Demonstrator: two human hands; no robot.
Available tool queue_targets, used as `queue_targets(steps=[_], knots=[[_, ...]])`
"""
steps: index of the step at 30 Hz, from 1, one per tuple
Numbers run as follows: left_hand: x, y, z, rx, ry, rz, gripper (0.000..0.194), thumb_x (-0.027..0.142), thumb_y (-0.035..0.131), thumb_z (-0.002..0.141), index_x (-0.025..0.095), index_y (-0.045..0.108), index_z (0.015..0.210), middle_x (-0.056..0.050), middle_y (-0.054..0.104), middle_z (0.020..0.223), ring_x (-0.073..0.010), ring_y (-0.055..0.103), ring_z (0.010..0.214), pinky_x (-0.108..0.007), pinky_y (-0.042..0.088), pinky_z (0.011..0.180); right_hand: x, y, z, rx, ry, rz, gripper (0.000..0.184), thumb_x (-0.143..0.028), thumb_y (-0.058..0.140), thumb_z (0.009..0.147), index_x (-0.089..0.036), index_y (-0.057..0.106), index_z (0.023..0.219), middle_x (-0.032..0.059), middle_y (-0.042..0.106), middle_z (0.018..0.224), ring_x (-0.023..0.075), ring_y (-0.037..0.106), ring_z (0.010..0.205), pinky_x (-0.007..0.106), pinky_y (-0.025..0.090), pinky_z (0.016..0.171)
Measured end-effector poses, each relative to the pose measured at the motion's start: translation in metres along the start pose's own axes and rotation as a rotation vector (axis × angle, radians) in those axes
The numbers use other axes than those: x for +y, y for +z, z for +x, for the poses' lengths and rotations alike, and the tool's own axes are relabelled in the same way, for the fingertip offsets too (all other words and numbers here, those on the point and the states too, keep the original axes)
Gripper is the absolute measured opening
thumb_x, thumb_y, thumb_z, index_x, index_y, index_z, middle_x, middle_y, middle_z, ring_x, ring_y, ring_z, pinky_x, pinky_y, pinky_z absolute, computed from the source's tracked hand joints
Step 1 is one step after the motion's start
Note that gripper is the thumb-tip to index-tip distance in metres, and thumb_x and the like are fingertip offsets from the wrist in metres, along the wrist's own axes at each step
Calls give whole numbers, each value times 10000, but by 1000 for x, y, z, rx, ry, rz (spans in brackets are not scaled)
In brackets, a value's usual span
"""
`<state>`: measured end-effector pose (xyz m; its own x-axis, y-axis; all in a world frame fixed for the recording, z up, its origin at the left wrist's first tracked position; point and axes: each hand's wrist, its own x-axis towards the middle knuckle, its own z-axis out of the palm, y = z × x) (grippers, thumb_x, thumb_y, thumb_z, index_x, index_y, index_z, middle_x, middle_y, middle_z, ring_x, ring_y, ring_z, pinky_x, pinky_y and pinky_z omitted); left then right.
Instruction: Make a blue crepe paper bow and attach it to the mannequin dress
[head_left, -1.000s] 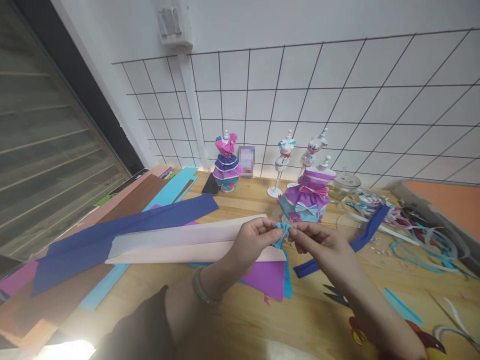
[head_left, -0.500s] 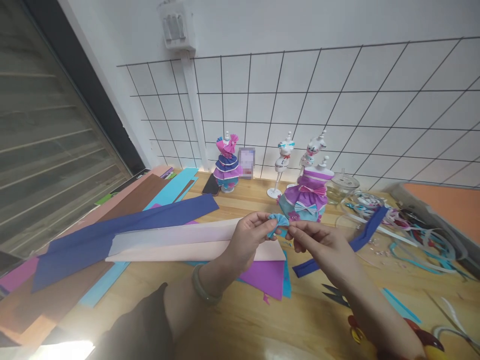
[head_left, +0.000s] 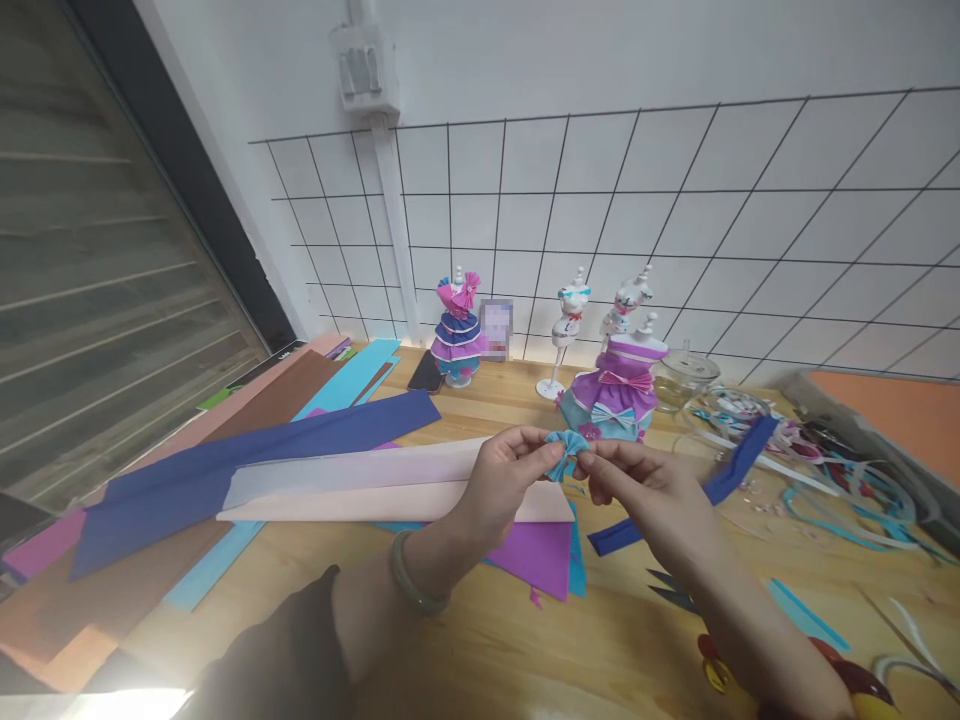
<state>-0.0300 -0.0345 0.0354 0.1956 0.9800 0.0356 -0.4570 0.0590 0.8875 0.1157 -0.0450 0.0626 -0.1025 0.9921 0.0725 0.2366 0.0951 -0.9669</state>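
A small pleated light blue piece (head_left: 568,452), gathered like a rosette or bow, is pinched between my two hands above the table. My left hand (head_left: 510,475) grips its left side with thumb and fingers. On its right edge, my right hand (head_left: 637,490) closes with thumb and forefinger. Just behind stands a mini dress form in a purple and teal dress (head_left: 626,385) with bows. Under my left hand lie a folded pale pink sheet (head_left: 420,500) and a purple sheet (head_left: 534,555). Scissors (head_left: 673,590) lie partly hidden beneath my right forearm.
Long coloured strips, including a dark blue one (head_left: 285,445), spread over the left. A dress form in a tiered dress (head_left: 457,335), a phone (head_left: 427,372) and a white dress form (head_left: 568,325) stand or lie at the back. Tangled ribbons (head_left: 870,500) and a grey tray (head_left: 795,385) are right.
My fingers have brought the light blue piece closer together; its fan shape now looks more bunched. The whole view has shifted slightly.
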Motion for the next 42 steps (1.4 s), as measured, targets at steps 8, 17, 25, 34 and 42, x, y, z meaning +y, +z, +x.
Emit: queue_targets(steps=[8,17,25,34,42], knots=[[1,1,2,29,-21,-166,219,283,722,646,128,609,751,-35,622,744,-105,542,674,-276,415,683,5,7,3,-37,65,139,264,-433,637,710,-183,604,634,-25,513,505,92,446,474,226,378,484],[1,0,3,64,43,-93,194,270,708,662,137,609,763,-28,623,742,-113,548,683,-268,409,658,3,5,3,-4,60,128,266,-434,647,704,-179,648,781,-12,552,561,97,463,488,238,389,491],[-2,2,1,48,73,-41,181,264,693,677,135,612,774,-27,618,733,-102,535,671,-263,401,661,8,4,4,-7,28,135,235,-411,638,717,-176,628,715,-29,507,521,89,444,478,229,362,481],[2,1,3,34,19,-165,220,271,710,652,131,580,762,-18,591,700,-100,527,649,-249,391,623,8,2,3,-69,33,82,276,-443,605,740,-172,611,684,-21,505,520,100,444,499,242,369,501],[1,-1,3,11,12,-171,200,275,701,672,132,592,761,-19,590,743,-94,532,658,-246,386,636,5,-4,5,-1,30,87,343,-435,641,719,-187,609,954,-31,512,536,122,477,518,261,415,521]])
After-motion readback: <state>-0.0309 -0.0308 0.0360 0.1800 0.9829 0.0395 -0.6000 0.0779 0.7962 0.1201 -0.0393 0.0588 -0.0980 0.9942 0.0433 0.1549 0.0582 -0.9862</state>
